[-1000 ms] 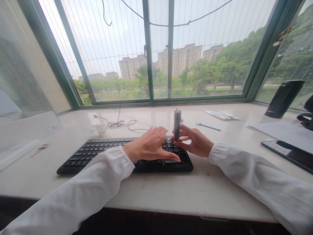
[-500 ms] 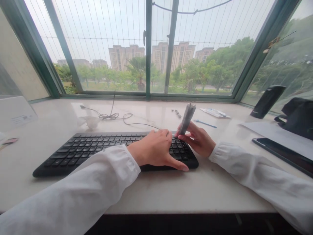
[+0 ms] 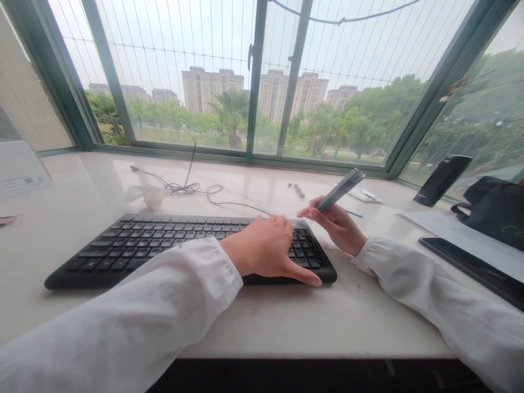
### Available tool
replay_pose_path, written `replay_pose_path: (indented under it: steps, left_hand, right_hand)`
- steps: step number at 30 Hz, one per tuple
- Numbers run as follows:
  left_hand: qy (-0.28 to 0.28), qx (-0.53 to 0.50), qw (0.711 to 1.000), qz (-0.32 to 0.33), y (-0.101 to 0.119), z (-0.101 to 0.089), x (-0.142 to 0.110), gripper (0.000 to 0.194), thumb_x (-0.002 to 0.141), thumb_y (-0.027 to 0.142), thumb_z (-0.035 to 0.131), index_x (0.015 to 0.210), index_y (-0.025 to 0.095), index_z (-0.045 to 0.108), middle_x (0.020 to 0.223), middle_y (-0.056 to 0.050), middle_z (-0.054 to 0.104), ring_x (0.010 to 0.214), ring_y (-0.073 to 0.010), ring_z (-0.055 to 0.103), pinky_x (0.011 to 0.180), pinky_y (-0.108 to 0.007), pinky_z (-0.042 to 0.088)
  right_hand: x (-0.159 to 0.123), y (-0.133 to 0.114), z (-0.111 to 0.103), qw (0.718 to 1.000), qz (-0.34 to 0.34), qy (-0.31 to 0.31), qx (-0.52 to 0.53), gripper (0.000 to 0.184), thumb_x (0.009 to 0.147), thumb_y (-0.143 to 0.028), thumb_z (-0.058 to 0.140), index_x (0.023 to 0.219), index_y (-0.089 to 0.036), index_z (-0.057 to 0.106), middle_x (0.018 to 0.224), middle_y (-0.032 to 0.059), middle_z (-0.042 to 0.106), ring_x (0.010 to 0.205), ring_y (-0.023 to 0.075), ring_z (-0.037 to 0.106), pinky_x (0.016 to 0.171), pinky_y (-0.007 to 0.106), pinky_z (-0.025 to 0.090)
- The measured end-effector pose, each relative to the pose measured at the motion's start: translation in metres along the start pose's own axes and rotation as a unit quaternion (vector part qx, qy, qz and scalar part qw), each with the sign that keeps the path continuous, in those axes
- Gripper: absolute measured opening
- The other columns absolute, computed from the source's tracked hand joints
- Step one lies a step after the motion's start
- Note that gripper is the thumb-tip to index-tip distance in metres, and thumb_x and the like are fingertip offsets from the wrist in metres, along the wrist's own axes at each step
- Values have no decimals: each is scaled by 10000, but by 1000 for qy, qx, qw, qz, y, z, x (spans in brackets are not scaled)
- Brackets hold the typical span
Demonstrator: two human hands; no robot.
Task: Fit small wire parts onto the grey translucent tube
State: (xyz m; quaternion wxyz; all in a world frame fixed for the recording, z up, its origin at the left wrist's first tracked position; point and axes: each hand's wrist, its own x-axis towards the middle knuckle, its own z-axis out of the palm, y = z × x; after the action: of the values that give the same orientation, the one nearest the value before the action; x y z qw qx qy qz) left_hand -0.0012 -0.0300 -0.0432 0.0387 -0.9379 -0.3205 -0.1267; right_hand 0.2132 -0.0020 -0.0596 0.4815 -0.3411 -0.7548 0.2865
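A black keyboard (image 3: 135,240) lies on the pale countertop in front of me. Across its right part rests my left hand (image 3: 268,245), palm down, fingers reaching toward the back edge and thumb stretched out along the front edge. My right hand (image 3: 338,224) grips a dark grey, rectangular stick-like tool (image 3: 340,191) just off the keyboard's back right corner. The tool leans up and to the right, its upper end showing small prongs or slots. Behind the keyboard sit several small dark pieces (image 3: 297,190) that look like keycaps.
A coiled cable (image 3: 184,188) lies behind the keyboard, beside a crumpled translucent bag (image 3: 145,195). To the right are a blue stick (image 3: 354,214), a white packet (image 3: 364,195), paper (image 3: 462,232), a phone (image 3: 470,267), a black upright object (image 3: 442,180) and a black bag (image 3: 497,210).
My right hand has turned the grey tool from nearly upright to leaning right and lifted slightly away from the keys. My left hand stays on the keyboard; the view has tilted a little.
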Motion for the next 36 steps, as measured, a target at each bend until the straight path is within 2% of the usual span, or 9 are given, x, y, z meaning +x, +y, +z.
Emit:
replay_pose_path:
  steps: [2,5,7,9,13,16,20,33,36]
  left_hand:
    - [1,2,1000,1,0,0,0,1029,636,964,313,1125,110,613,1038,-162,637,942,-319,604,858,-413,432]
    - [1,0,1000,-3,-1,-1,-1,1039,630,967,316,1110,96,617,1012,-162,633,920,-325,612,847,-415,432]
    - [2,-1,1000,-4,-1,-1,-1,1041,627,969,312,1098,93,621,1005,-162,631,904,-325,615,833,-412,432]
    - [1,-1,1000,-6,-1,-1,0,1044,621,973,307,1091,97,623,1001,-159,630,893,-322,616,821,-405,432]
    - [-6,3,1000,-9,-2,-1,0,1063,617,980,288,1116,100,616,1009,-157,627,908,-322,614,824,-397,432]
    - [-5,4,1000,-7,-2,-1,1,1061,624,976,289,1134,103,610,1013,-157,625,910,-323,612,827,-402,432]
    - [3,-6,1000,-6,-2,0,1,1048,625,973,303,1130,110,617,1003,-153,627,895,-315,608,816,-401,432]
    - [-5,2,1000,-6,-1,-2,1,1069,632,972,286,1156,95,605,1022,-165,627,903,-324,610,816,-406,439]
    - [-13,4,1000,-10,-1,-2,1,1070,630,975,277,1153,98,597,1033,-164,624,909,-323,608,827,-406,439]
  right_hand:
    - [0,-4,-1,1000,-3,-16,-24,372,920,-577,499,876,-211,550,891,50,644,886,206,625,858,385,500]
    - [0,-8,-2,998,-10,-18,-51,461,928,-624,431,829,-199,580,795,27,554,699,155,517,657,310,467]
    - [1,-8,-2,1000,-1,-13,-28,473,909,-646,445,824,-198,570,733,2,484,585,124,429,529,281,402]
    - [2,-7,-1,1000,9,-18,16,471,894,-652,472,822,-194,557,733,-5,477,538,105,408,476,269,366]
    - [3,-2,0,997,26,-36,65,457,887,-634,509,832,-183,563,795,13,546,555,101,487,496,267,410]
    - [4,0,0,993,64,-40,87,478,866,-647,531,833,-173,577,805,23,573,574,106,524,521,267,450]
    - [4,-2,1,990,104,-46,82,498,831,-664,565,828,-166,592,784,29,601,603,121,560,541,266,490]
    - [4,-1,-1,985,145,-43,84,517,788,-672,612,843,-157,608,754,47,660,618,146,628,530,262,505]
    - [3,-1,-1,988,136,-40,68,508,805,-665,599,838,-158,617,730,44,659,620,148,625,539,265,501]
